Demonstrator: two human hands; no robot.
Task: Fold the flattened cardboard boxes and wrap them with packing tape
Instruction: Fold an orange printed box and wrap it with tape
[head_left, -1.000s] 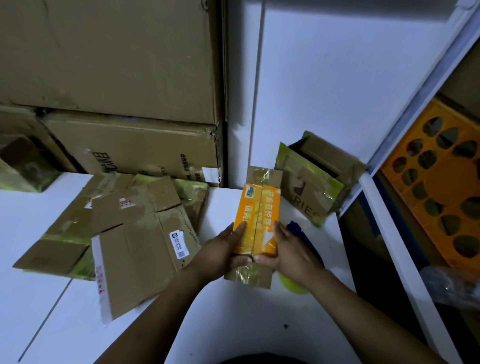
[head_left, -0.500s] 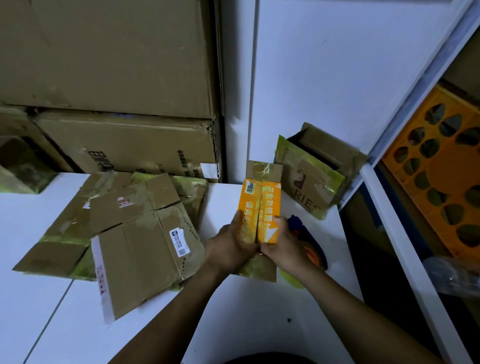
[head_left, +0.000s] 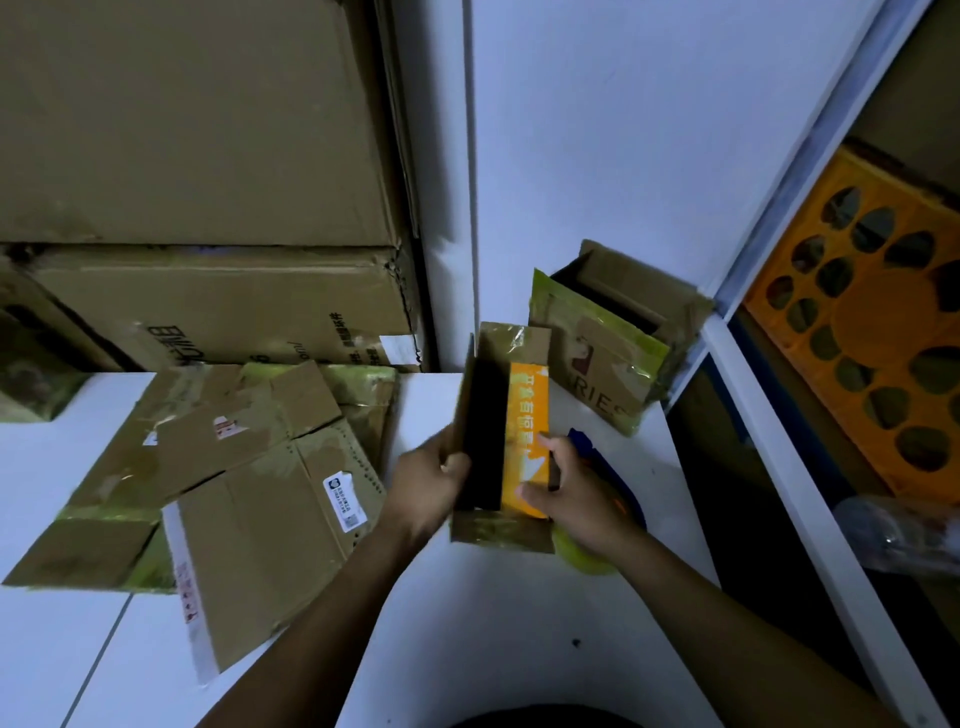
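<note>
I hold a small cardboard box (head_left: 527, 415) with an orange printed face over the white table (head_left: 467, 623). Its left panel stands swung open and shows a dark inside. My left hand (head_left: 428, 480) grips that left panel, thumb on the inner side. My right hand (head_left: 571, 493) grips the right side, fingers on the orange face. A pile of flattened cardboard boxes (head_left: 234, 467) with labels and tape scraps lies to the left. Under my right hand lies a blue and yellow tape dispenser (head_left: 597, 551), mostly hidden.
A folded box (head_left: 613, 332) with greenish tape leans against the white wall at the back right. Large cartons (head_left: 208, 208) are stacked at the back left. Past the table's right edge stands a shelf with an orange perforated crate (head_left: 872, 322).
The small box was flat with both orange halves closed. My hands have pulled its left panel open, so the dark inside now shows.
</note>
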